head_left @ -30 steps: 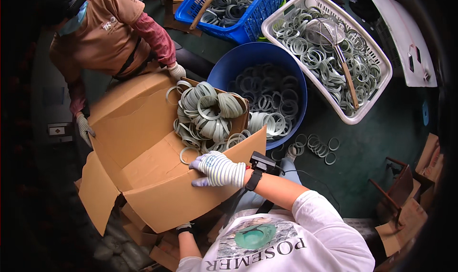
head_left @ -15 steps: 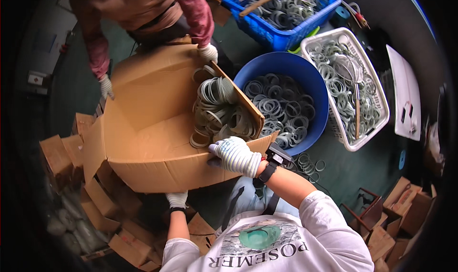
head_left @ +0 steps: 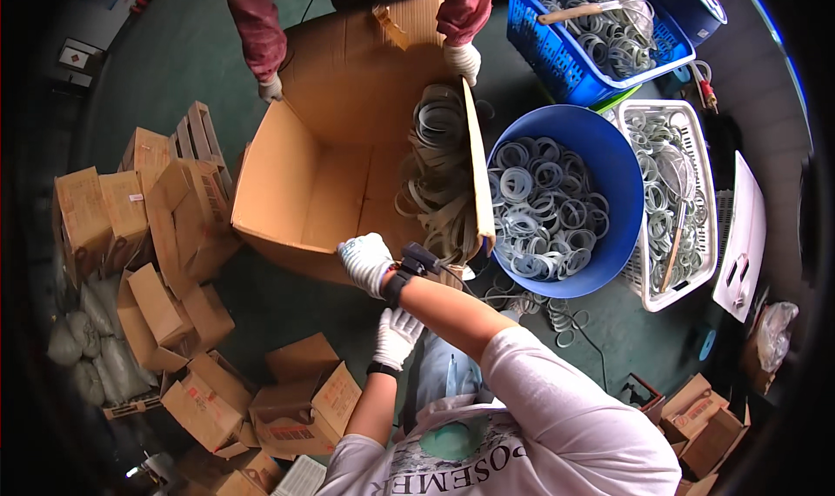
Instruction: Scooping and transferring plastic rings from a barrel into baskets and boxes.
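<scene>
A large open cardboard box [head_left: 304, 192] lies tilted on the green floor. A heap of grey-white flat rings [head_left: 439, 174] rests against its right wall, next to a round blue tub [head_left: 622, 192] that holds more rings. My right hand [head_left: 365, 261], in a white glove with a dark band at the wrist, grips the box's near edge. My gloved left hand [head_left: 396, 335] hangs just below it with fingers stretched, holding nothing. Across the box a co-worker in red sleeves holds its far side with one gloved hand [head_left: 272, 87] and the other [head_left: 461, 61].
A white slotted basket [head_left: 726, 235] and a blue crate [head_left: 557, 57], both with rings, stand right of the tub. Loose rings [head_left: 548, 309] lie on the floor by my knee. Several small cardboard boxes [head_left: 174, 200] and grey sacks [head_left: 83, 339] crowd the left and lower left.
The box has swung round and tipped, with the rings slid against the wall beside the tub. My left hand came out from under the box to just below my right wrist.
</scene>
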A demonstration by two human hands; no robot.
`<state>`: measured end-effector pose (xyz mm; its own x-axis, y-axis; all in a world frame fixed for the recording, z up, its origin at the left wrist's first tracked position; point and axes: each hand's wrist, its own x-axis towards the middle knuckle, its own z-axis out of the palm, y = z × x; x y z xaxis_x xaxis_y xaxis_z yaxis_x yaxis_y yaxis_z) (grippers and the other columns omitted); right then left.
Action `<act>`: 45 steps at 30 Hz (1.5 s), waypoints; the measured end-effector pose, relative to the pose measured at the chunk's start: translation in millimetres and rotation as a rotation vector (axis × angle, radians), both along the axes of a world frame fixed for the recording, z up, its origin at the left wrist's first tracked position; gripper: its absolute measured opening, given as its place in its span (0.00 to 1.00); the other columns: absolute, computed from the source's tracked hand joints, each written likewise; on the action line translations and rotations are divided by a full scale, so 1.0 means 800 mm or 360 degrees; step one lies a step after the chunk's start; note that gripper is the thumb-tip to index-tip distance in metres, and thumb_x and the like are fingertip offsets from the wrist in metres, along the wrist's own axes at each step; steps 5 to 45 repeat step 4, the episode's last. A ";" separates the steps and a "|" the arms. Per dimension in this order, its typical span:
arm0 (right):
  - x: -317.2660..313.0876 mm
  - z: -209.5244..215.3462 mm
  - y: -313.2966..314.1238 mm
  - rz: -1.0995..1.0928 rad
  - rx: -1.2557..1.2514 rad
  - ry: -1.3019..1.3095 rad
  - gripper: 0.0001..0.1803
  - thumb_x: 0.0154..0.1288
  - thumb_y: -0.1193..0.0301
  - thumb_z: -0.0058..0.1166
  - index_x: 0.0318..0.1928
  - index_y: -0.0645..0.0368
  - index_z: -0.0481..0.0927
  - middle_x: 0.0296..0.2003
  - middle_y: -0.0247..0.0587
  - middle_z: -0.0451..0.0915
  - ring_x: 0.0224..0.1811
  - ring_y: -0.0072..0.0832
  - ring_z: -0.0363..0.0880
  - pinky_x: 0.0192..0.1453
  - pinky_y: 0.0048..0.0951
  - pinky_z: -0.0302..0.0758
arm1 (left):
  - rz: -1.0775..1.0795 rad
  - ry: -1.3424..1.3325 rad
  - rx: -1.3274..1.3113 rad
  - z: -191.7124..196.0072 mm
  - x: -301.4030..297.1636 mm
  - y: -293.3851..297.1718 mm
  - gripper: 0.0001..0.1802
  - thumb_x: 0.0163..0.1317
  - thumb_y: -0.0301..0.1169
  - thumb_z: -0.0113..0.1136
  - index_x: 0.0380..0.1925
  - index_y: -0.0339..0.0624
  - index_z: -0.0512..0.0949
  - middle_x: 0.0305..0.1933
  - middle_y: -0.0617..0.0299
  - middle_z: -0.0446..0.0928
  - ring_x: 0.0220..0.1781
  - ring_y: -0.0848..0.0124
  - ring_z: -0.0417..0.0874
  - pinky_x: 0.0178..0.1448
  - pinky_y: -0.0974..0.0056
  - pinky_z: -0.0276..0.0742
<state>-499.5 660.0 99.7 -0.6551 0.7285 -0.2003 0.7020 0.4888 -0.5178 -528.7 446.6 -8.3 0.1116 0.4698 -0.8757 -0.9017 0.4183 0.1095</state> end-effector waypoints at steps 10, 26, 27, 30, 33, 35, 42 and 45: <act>-0.038 -0.018 -0.001 -0.0121 -0.0123 -0.0065 0.12 0.62 0.72 0.49 0.45 0.51 0.80 0.40 0.38 0.84 0.45 0.32 0.82 0.44 0.36 0.74 | -0.0393 -0.0047 0.0597 -0.011 -0.004 0.005 0.30 0.72 0.50 0.32 0.70 0.52 0.52 0.75 0.59 0.51 0.76 0.67 0.48 0.77 0.57 0.40; -0.038 -0.018 -0.001 -0.0121 -0.0123 -0.0065 0.12 0.62 0.72 0.49 0.45 0.51 0.80 0.40 0.38 0.84 0.45 0.32 0.82 0.44 0.36 0.74 | -0.0393 -0.0047 0.0597 -0.011 -0.004 0.005 0.30 0.72 0.50 0.32 0.70 0.52 0.52 0.75 0.59 0.51 0.76 0.67 0.48 0.77 0.57 0.40; -0.038 -0.018 -0.001 -0.0121 -0.0123 -0.0065 0.12 0.62 0.72 0.49 0.45 0.51 0.80 0.40 0.38 0.84 0.45 0.32 0.82 0.44 0.36 0.74 | -0.0393 -0.0047 0.0597 -0.011 -0.004 0.005 0.30 0.72 0.50 0.32 0.70 0.52 0.52 0.75 0.59 0.51 0.76 0.67 0.48 0.77 0.57 0.40; -0.038 -0.018 -0.001 -0.0121 -0.0123 -0.0065 0.12 0.62 0.72 0.49 0.45 0.51 0.80 0.40 0.38 0.84 0.45 0.32 0.82 0.44 0.36 0.74 | -0.0393 -0.0047 0.0597 -0.011 -0.004 0.005 0.30 0.72 0.50 0.32 0.70 0.52 0.52 0.75 0.59 0.51 0.76 0.67 0.48 0.77 0.57 0.40; -0.038 -0.018 -0.001 -0.0121 -0.0123 -0.0065 0.12 0.62 0.72 0.49 0.45 0.51 0.80 0.40 0.38 0.84 0.45 0.32 0.82 0.44 0.36 0.74 | -0.0393 -0.0047 0.0597 -0.011 -0.004 0.005 0.30 0.72 0.50 0.32 0.70 0.52 0.52 0.75 0.59 0.51 0.76 0.67 0.48 0.77 0.57 0.40; -0.038 -0.018 -0.001 -0.0121 -0.0123 -0.0065 0.12 0.62 0.72 0.49 0.45 0.51 0.80 0.40 0.38 0.84 0.45 0.32 0.82 0.44 0.36 0.74 | -0.0393 -0.0047 0.0597 -0.011 -0.004 0.005 0.30 0.72 0.50 0.32 0.70 0.52 0.52 0.75 0.59 0.51 0.76 0.67 0.48 0.77 0.57 0.40; -0.038 -0.018 -0.001 -0.0121 -0.0123 -0.0065 0.12 0.62 0.72 0.49 0.45 0.51 0.80 0.40 0.38 0.84 0.45 0.32 0.82 0.44 0.36 0.74 | -0.0393 -0.0047 0.0597 -0.011 -0.004 0.005 0.30 0.72 0.50 0.32 0.70 0.52 0.52 0.75 0.59 0.51 0.76 0.67 0.48 0.77 0.57 0.40; -0.038 -0.018 -0.001 -0.0121 -0.0123 -0.0065 0.12 0.62 0.72 0.49 0.45 0.51 0.80 0.40 0.38 0.84 0.45 0.32 0.82 0.44 0.36 0.74 | -0.0393 -0.0047 0.0597 -0.011 -0.004 0.005 0.30 0.72 0.50 0.32 0.70 0.52 0.52 0.75 0.59 0.51 0.76 0.67 0.48 0.77 0.57 0.40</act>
